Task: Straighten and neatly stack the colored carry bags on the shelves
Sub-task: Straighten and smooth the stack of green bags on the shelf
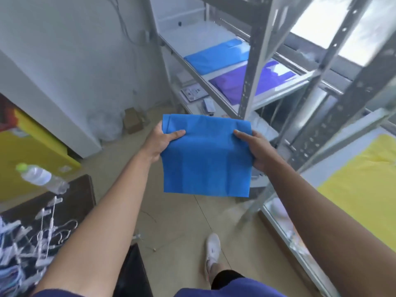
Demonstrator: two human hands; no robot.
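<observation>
Room: pale grey wall [64, 50] at rear left, thin cables trailing down it; beige tiled floor [182, 221] below.
Far left: yellow panel [32, 155] against the wall.
Lower left: dark table [72, 196] with a clear water bottle [40, 179], green cap, at its far edge, and a tangle of white clips and cords [32, 232] nearer the camera.
Bottom centre: white shoe [212, 249] on the floor.
Centre to right: grey metal shelving rack [250, 71], perforated uprights, white shelf boards, bright window [321, 22] behind.
Far shelf: blue bag stack [216, 55] lying flat; purple bag stack [246, 82] just beside it, nearer the camera.
Near shelf, far right: yellow bag [364, 189] spread flat.

Task item: held blue bag [205, 157], folded to a flat rectangle, hanging upright in the air over the floor, in front of the rack, between both hands. Plain mid-blue fabric, faint vertical creases, narrow fold along the top edge, lower edge free and level.
Left hand [162, 140] gripping the upper left edge, thumb laid across the front face, remaining fingers out of sight behind the fabric.
Right hand [255, 148] gripping the upper right edge likewise, thumb on the front, other fingers hidden behind.
</observation>
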